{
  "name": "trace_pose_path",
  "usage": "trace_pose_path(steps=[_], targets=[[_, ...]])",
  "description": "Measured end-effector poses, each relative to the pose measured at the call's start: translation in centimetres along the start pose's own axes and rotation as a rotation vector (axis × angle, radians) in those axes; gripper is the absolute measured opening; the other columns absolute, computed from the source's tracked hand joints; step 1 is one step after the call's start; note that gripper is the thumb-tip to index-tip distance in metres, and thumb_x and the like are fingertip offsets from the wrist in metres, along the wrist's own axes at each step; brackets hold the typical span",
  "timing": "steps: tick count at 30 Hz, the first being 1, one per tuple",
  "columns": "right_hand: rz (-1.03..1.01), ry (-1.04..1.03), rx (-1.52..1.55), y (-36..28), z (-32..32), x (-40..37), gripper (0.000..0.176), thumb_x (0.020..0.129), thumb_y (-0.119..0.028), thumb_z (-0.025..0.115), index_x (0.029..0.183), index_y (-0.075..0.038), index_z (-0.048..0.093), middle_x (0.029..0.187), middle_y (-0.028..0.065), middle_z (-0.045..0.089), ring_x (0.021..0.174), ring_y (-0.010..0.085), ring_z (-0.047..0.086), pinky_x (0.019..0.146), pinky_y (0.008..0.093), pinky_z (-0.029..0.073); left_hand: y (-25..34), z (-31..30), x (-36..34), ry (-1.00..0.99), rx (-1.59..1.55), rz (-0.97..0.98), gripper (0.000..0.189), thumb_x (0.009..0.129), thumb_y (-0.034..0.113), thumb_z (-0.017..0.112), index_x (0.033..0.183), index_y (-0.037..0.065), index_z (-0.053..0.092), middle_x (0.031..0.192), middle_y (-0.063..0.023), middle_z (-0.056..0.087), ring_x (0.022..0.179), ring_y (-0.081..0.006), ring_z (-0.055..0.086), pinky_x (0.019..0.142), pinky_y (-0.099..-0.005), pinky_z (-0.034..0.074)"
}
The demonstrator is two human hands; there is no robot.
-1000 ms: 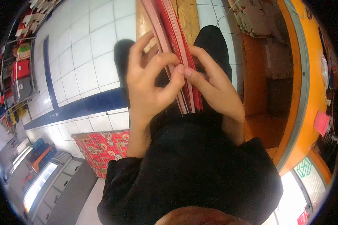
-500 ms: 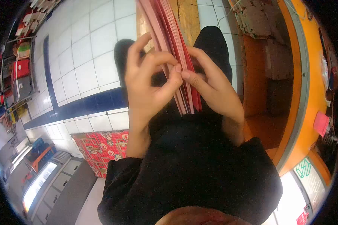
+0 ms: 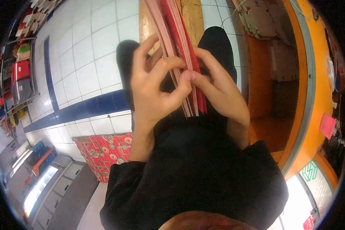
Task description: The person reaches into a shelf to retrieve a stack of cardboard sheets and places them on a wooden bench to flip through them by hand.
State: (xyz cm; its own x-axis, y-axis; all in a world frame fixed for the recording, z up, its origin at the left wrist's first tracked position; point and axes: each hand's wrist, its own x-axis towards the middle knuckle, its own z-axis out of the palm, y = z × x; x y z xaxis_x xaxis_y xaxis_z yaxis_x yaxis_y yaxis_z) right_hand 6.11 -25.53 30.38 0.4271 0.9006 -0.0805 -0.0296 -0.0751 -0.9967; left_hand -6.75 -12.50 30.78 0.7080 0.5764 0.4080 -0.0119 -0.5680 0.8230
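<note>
The left hand (image 3: 154, 86) and right hand (image 3: 220, 90) grip the red paper stack (image 3: 182, 36) from opposite sides, probably to keep its sheets from splaying.

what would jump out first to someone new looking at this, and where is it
Probably the thick bundle of red and pink paper-like sheets at upper centre, with the bare left hand and bare right hand on either side. Next might come the bright orange, grey-edged furniture along the right, then the red panel patterned with circles and squares, left of the black-clothed body.
</note>
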Motion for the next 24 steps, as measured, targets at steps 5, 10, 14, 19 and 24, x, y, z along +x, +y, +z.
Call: trace_pose_path(steps=[5, 10, 14, 19, 24], targets=[[-0.02, -0.013, -0.034, 0.57, -0.05, 0.14, 0.054, 0.107, -0.02, 0.063, 0.153, 0.001, 0.046, 0.144, 0.0198, 0.059, 0.131, 0.0243, 0.059, 0.099, 0.0362, 0.054, 0.01, -0.08, 0.03, 0.074, -0.001, -0.055, 0.013, 0.082, 0.008, 0.082, 0.094, 0.005, 0.077, 0.117, -0.0207, 0.069, 0.12, -0.0351, 0.066, 0.08, -0.0365, 0.058], [-0.011, -0.005, 0.008, 0.19, 0.06, 0.02, 0.053, 0.107, -0.019, 0.063, 0.153, 0.001, 0.046, 0.145, 0.0195, 0.058, 0.132, 0.0242, 0.059, 0.101, 0.037, 0.054, 0.04, -0.08, 0.15, 0.071, 0.03, -0.059, 0.012, 0.082, 0.009, 0.084, 0.092, 0.007, 0.077, 0.095, -0.0114, 0.075, 0.126, -0.0335, 0.061, 0.082, -0.0373, 0.057], [-0.021, 0.001, 0.023, 0.19, 0.21, 0.08, 0.053, 0.107, -0.018, 0.063, 0.153, 0.002, 0.046, 0.144, 0.0196, 0.059, 0.131, 0.0245, 0.059, 0.102, 0.0378, 0.053, 0.04, -0.07, 0.17, 0.067, 0.008, -0.075, 0.011, 0.082, 0.009, 0.084, 0.091, 0.007, 0.077, 0.1, -0.0132, 0.074, 0.128, -0.0345, 0.061, 0.083, -0.0386, 0.058], [-0.075, -0.008, -0.033, 0.57, 0.03, 0.18, 0.052, 0.107, -0.017, 0.062, 0.152, 0.003, 0.046, 0.144, 0.0199, 0.059, 0.132, 0.0245, 0.059, 0.104, 0.0376, 0.052, -0.01, -0.2, 0.2, 0.074, -0.042, -0.124, 0.014, 0.082, 0.008, 0.085, 0.093, 0.005, 0.077, 0.121, -0.0229, 0.065, 0.122, -0.0338, 0.066, 0.077, -0.0351, 0.062], [-0.046, -0.009, -0.024, 0.05, -0.02, 0.19, 0.052, 0.107, -0.016, 0.062, 0.152, 0.004, 0.046, 0.143, 0.0202, 0.059, 0.133, 0.0244, 0.058, 0.107, 0.0373, 0.051, -0.11, 0.07, 0.27, 0.088, -0.056, -0.075, 0.015, 0.082, 0.007, 0.084, 0.095, 0.004, 0.077, 0.131, -0.0266, 0.059, 0.116, -0.0312, 0.069, 0.074, -0.0327, 0.065]])
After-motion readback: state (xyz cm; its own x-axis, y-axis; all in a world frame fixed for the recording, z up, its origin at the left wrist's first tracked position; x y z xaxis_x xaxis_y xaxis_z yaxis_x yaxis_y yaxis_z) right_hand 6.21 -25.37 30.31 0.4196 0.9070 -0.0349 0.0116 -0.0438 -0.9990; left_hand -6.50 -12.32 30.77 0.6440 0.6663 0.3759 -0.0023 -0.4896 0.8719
